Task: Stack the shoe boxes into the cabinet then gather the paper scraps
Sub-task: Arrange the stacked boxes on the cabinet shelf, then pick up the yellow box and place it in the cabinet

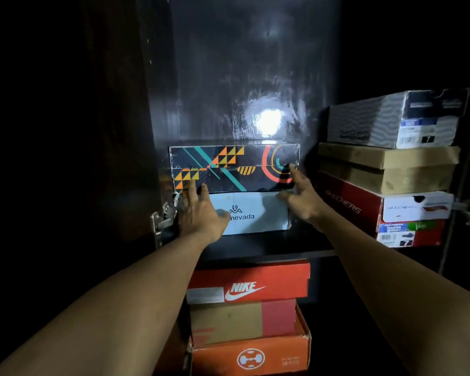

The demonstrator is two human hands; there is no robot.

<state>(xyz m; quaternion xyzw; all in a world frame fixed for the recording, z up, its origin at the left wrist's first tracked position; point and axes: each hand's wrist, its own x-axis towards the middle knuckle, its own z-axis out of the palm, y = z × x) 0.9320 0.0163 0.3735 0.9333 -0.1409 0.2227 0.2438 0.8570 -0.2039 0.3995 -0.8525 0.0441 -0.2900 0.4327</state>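
Observation:
A black shoe box with orange and teal patterns point(234, 166) lies on top of a white "nevada" shoe box point(258, 213) on the dark cabinet shelf point(269, 246). My left hand point(201, 213) reaches to the left front of these two boxes, fingers straight and touching the patterned box's lower edge. My right hand point(300, 195) is at the right front, its straight fingers touching the patterned box near its red arc. No paper scraps are in view.
A stack on the shelf's right: grey box point(391, 118), brown cardboard box point(385, 166), red Skechers box point(364, 207). Below the shelf: red Nike box point(248, 283), brown and pink box point(242, 321), orange box point(250, 356). Metal hinges point(163, 215) on the cabinet side.

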